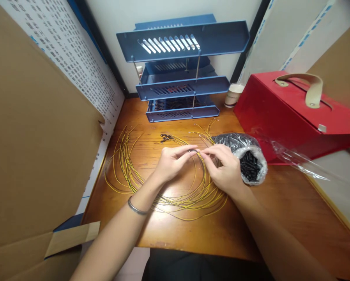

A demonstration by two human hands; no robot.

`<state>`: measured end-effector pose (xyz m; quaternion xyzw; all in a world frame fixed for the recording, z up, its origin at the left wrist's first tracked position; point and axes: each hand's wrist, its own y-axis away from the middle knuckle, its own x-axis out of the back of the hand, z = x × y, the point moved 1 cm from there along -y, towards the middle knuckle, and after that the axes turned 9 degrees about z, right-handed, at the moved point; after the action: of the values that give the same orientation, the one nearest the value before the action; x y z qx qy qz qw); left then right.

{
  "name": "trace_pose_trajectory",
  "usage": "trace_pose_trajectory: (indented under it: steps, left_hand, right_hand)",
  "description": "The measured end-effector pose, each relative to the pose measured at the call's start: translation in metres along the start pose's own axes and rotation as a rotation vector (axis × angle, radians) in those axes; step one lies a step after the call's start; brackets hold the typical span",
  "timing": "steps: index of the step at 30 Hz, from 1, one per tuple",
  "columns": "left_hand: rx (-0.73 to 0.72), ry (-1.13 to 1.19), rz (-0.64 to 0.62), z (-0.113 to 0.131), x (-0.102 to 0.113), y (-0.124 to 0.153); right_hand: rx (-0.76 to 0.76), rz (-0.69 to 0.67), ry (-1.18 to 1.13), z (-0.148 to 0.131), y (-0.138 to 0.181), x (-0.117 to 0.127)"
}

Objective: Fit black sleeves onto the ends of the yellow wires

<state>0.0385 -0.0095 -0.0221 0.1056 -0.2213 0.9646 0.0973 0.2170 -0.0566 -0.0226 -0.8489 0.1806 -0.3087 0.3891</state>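
Note:
My left hand pinches a small black sleeve between thumb and fingers over the middle of the table. Close beside it, my right hand pinches a thin yellow wire at the sleeve's end. Whether the wire is inside the sleeve I cannot tell. Below both hands lies a loose bundle of yellow and dark wires, curving up on the left and right. Several wire ends with black tips lie just beyond my left hand. By my right hand, a clear plastic bag holds many black pieces.
A blue three-tier tray rack stands at the back of the wooden table. To its right are a paper cup and a large red box with a beige handle. Cardboard walls the left side.

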Motion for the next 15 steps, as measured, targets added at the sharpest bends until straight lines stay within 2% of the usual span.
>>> trace_pose_trajectory:
  steps: [7, 12, 15]
  left_hand:
    - [0.075, 0.059, -0.040, -0.0044, -0.0010, 0.0006]
    - [0.143, 0.260, 0.036, -0.0063, -0.0070, 0.0007]
    - [0.157, 0.287, 0.064, -0.0052, -0.0088, 0.0007]
  right_hand:
    - [-0.045, -0.005, 0.008, -0.0016, 0.0002, -0.0005]
    - [-0.111, 0.009, 0.014, -0.0019, 0.0030, -0.0024]
    - [-0.101, 0.013, 0.004, -0.0030, 0.0037, -0.0033]
